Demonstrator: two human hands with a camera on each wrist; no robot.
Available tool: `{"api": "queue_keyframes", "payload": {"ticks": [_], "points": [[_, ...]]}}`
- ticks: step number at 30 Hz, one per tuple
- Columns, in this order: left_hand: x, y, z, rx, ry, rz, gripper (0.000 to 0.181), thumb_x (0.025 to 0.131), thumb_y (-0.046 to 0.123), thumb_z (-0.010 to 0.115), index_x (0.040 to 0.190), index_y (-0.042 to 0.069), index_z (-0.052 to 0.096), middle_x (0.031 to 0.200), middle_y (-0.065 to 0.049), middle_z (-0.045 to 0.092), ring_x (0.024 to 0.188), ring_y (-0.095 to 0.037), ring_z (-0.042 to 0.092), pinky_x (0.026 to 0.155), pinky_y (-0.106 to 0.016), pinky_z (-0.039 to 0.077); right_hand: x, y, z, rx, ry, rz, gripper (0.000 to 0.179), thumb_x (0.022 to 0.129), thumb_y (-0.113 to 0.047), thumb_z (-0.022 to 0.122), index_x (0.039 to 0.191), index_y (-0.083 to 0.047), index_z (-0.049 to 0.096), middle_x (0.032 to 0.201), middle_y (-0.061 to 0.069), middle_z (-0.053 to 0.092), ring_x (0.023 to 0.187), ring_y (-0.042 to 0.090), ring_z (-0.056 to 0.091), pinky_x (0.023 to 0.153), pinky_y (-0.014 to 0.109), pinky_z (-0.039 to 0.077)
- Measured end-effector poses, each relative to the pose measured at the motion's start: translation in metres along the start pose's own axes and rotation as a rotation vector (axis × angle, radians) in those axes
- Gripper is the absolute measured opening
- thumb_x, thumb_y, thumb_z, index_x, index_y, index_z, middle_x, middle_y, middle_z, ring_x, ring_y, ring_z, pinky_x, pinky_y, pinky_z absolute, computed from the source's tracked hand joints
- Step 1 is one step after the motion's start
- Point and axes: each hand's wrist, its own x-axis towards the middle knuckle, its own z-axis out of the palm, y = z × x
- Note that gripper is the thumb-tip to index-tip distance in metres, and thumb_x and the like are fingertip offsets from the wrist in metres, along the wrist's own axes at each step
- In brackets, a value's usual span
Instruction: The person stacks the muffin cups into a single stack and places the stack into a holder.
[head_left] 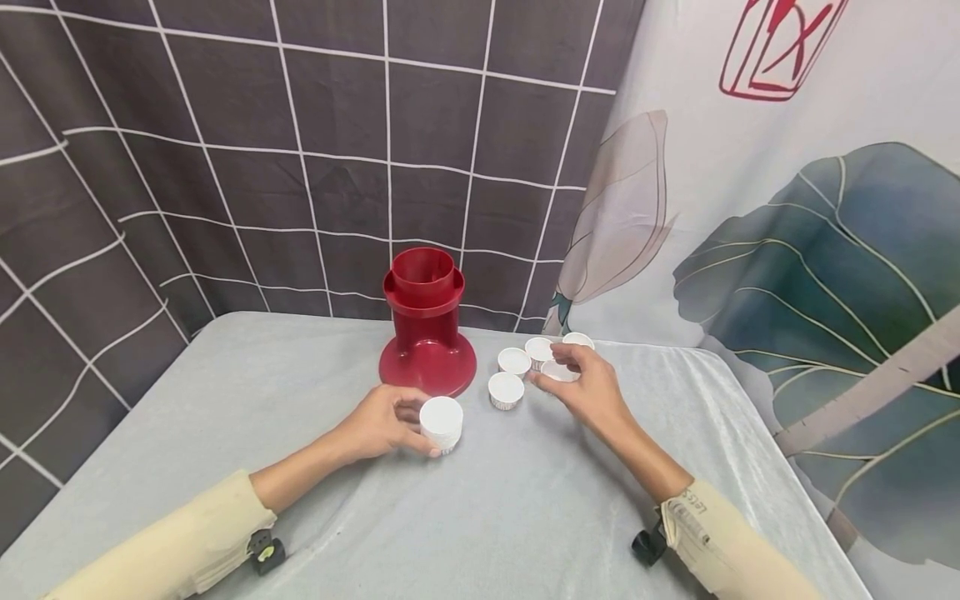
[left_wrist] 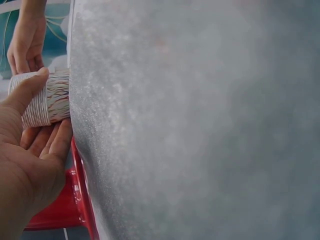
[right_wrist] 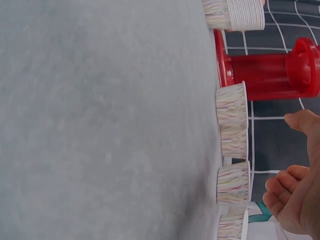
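My left hand (head_left: 384, 427) holds a stack of nested white paper cups (head_left: 441, 423) between thumb and fingers, upright at the table's middle. The left wrist view shows many rims in the stack (left_wrist: 37, 104), a streaky coloured pattern on its lowest cup, and the left fingers (left_wrist: 52, 142) beside it. My right hand (head_left: 594, 390) hovers over one single paper cup (head_left: 558, 372), thumb and fingers apart. Seen from the right wrist, that hand (right_wrist: 300, 182) is just above the cup rims (right_wrist: 234, 182) and not touching them. Several other small paper cups (head_left: 506, 390) stand around it.
A glossy red plastic stand (head_left: 427, 333) with a wide round base and an open tubular top stands behind the left hand. Pale grey cloth (head_left: 480, 517) covers the table. A dark gridded curtain (head_left: 337, 192) and a leaf-patterned one (head_left: 825, 250) hang behind it.
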Motion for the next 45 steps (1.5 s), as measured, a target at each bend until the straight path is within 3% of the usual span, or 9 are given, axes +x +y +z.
{"api": "queue_keyframes", "payload": {"ticks": [21, 38, 41, 45], "points": [[-0.002, -0.001, -0.002, 0.025, 0.006, 0.013, 0.056, 0.077, 0.007, 0.103, 0.127, -0.002, 0.080, 0.113, -0.012, 0.082, 0.103, -0.022, 0.083, 0.095, -0.032, 0.070, 0.009, 0.018, -0.006, -0.115, -0.012, 0.034, 0.069, 0.089, -0.032, 0.094, 0.144, 0.003, 0.070, 0.134, 0.025, 0.077, 0.127, 0.041, 0.073, 0.111, 0.058, 0.059], [-0.002, 0.001, -0.001, 0.018, 0.015, -0.001, 0.056, 0.076, 0.007, 0.104, 0.127, -0.002, 0.080, 0.113, -0.012, 0.082, 0.103, -0.023, 0.084, 0.095, -0.033, 0.070, 0.008, 0.024, -0.003, -0.151, -0.090, 0.075, 0.077, 0.086, -0.038, 0.094, 0.145, 0.005, 0.068, 0.134, 0.026, 0.076, 0.124, 0.041, 0.073, 0.107, 0.056, 0.058], [-0.002, 0.001, -0.001, 0.027, 0.016, -0.004, 0.057, 0.077, 0.007, 0.104, 0.128, -0.002, 0.080, 0.113, -0.012, 0.082, 0.104, -0.023, 0.084, 0.096, -0.034, 0.070, 0.014, 0.043, 0.003, -0.163, -0.078, 0.050, 0.081, 0.085, -0.043, 0.095, 0.143, 0.006, 0.069, 0.130, 0.027, 0.077, 0.115, 0.038, 0.072, 0.099, 0.052, 0.058], [-0.001, 0.001, -0.001, 0.035, 0.015, -0.008, 0.057, 0.077, 0.008, 0.104, 0.128, -0.001, 0.080, 0.114, -0.012, 0.082, 0.105, -0.023, 0.084, 0.097, -0.036, 0.070, 0.029, 0.086, 0.016, -0.198, -0.049, 0.008, 0.081, 0.083, -0.053, 0.096, 0.140, 0.000, 0.073, 0.127, 0.020, 0.079, 0.108, 0.031, 0.071, 0.092, 0.047, 0.058]]}}
